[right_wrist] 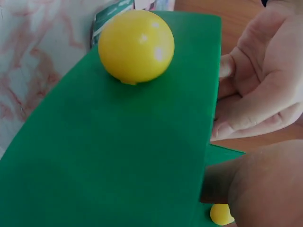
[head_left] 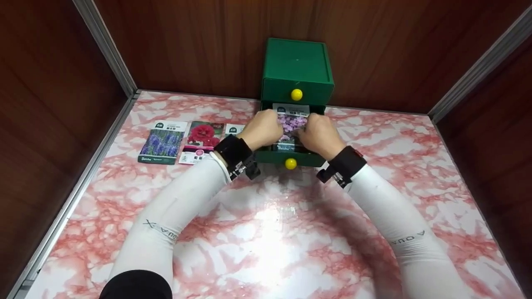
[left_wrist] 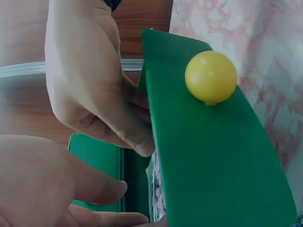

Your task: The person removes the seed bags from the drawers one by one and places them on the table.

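Note:
In the head view the lower drawer (head_left: 272, 157) of a green drawer box stands pulled out, with a yellow knob (head_left: 291, 163) on its front. A seed packet with pink-purple flowers (head_left: 286, 143) lies in it, face up. My left hand (head_left: 262, 128), fingers curled down, holds the packet's left edge. At its right edge my right hand (head_left: 322, 135) grips it, thumb over the printed face. Both wrist views look at the drawer front (left_wrist: 208, 151), which covers most of the packet and some fingertips. Only a strip of the packet (left_wrist: 157, 191) shows in the left wrist view.
The shut upper drawer (head_left: 276, 90) with its yellow knob (head_left: 296, 94) is above, near the back wooden wall (head_left: 199, 50). To the left lie a packet with purple-blue flowers (head_left: 161, 143), one with red flowers (head_left: 202, 139), and another packet (head_left: 233, 129) partly behind my left hand.

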